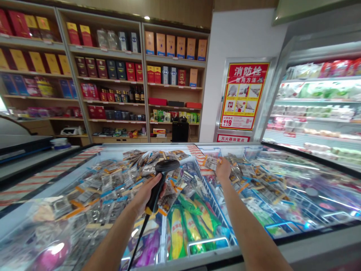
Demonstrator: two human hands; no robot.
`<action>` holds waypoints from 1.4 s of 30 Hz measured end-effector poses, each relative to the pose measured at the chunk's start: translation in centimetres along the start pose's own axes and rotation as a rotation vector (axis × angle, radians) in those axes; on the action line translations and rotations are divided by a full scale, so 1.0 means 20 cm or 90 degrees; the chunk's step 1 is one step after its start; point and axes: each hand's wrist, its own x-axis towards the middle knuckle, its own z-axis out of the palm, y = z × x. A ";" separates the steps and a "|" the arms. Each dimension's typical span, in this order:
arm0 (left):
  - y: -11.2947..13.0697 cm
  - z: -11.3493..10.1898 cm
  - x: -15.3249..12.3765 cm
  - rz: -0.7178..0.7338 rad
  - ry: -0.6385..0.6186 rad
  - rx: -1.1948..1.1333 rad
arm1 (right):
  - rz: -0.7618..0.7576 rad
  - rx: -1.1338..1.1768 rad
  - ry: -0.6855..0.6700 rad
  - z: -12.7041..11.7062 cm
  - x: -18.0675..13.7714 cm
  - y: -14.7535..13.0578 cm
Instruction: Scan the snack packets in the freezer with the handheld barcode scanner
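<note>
My left hand (145, 195) is wrapped round the handle of a black barcode scanner (167, 165), its cable trailing down toward me. A clear packet with orange edges (171, 194) shows just beside the handle; whether my fingers touch it I cannot tell. Farther right, my right hand (223, 170) is closed on the edge of a small clear packet with an orange border (211, 162), held up over the freezer. Many similar packets (113, 178) lie heaped in the chest freezer below. Corn in green and yellow wrapping (177, 229) fills a white wire basket near the front.
The chest freezer's rim (158, 144) runs across the back, and its glass lid (318, 177) covers the right side. Shelves of boxed goods (121, 69) stand behind. A red and yellow poster (244, 96) hangs on the wall, with a lit display fridge (318, 99) to the right.
</note>
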 end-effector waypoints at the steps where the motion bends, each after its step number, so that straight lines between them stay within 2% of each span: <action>1: 0.00 -0.01 0.00 -0.003 0.001 -0.002 | -0.005 -0.023 -0.003 -0.01 -0.01 -0.01; 10: -0.01 -0.04 0.02 -0.006 -0.011 -0.021 | -0.086 -0.131 -0.126 0.00 -0.15 -0.18; 14: -0.01 -0.04 0.02 0.001 -0.013 -0.014 | -0.198 -0.143 -0.210 0.06 -0.21 -0.22; 16: -0.01 -0.04 0.02 0.005 -0.011 -0.018 | -0.221 -0.176 -0.253 0.09 -0.23 -0.21; 20: 0.01 -0.04 0.01 0.005 -0.015 -0.033 | -0.163 -0.196 -0.208 0.10 -0.22 -0.19; 23: 0.03 -0.03 0.00 0.001 -0.009 -0.049 | -0.164 -0.128 -0.176 0.05 -0.24 -0.25; 25: 0.04 -0.03 -0.01 -0.003 0.000 -0.054 | -0.225 -0.038 -0.221 0.01 -0.30 -0.34; 28: 0.05 -0.03 -0.02 -0.010 0.001 -0.038 | -0.434 0.109 -0.413 -0.03 -0.45 -0.50; 29: 0.05 -0.03 -0.02 -0.013 0.001 -0.031 | -0.503 0.133 -0.451 -0.03 -0.51 -0.55; 31: 0.05 -0.05 -0.02 -0.021 -0.001 -0.021 | -0.624 0.136 -0.474 -0.02 -0.58 -0.61; 33: 0.05 -0.06 -0.02 -0.037 -0.005 -0.013 | -0.672 0.099 -0.457 0.00 -0.61 -0.62; 37: 0.04 -0.07 0.00 -0.026 0.015 -0.040 | -0.586 0.036 -0.388 0.05 -0.52 -0.51; 42: 0.02 -0.07 0.00 -0.002 0.013 -0.048 | -0.452 0.135 -0.330 0.15 -0.42 -0.37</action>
